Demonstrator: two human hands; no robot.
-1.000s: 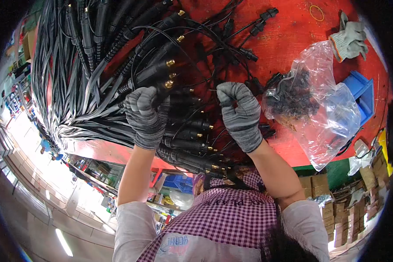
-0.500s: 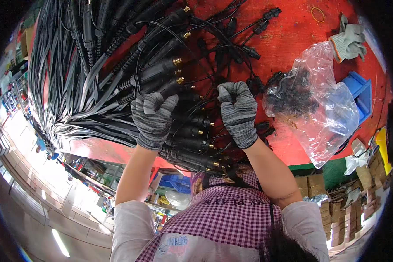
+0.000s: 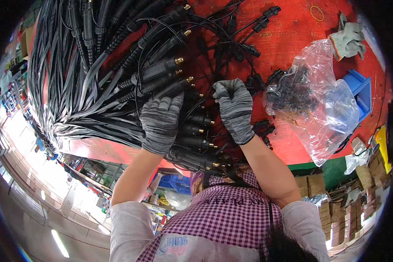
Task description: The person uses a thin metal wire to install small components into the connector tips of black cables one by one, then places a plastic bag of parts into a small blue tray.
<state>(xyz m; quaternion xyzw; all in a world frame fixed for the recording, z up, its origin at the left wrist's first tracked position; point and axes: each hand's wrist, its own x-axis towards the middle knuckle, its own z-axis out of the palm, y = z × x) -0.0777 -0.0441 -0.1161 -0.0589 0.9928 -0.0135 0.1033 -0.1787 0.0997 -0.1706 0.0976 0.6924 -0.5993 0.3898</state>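
My left hand [image 3: 160,124], in a grey striped knit glove, has its fingers wrapped round a black handle with a brass tip [image 3: 174,87]. The handle points up and right, and the hand covers its lower part. More such handles [image 3: 159,70] lie just above and below this hand. Right of the row, my right hand [image 3: 236,110] wears a matching glove. Its fingers are curled, thumb against forefinger; whatever they may hold is hidden. Thin black cables with plugs [image 3: 251,50] lie beyond it.
A thick bundle of black cables [image 3: 78,94] fills the left of the red table [image 3: 288,26]. On the right are a clear plastic bag [image 3: 332,109] with small black parts, a blue bin [image 3: 358,89], a loose glove [image 3: 350,40] and a rubber band [image 3: 317,13].
My left hand has turned over and moved slightly right, closing round a handle whose brass tip has shifted right. My right hand has moved slightly left, its fingers still curled.
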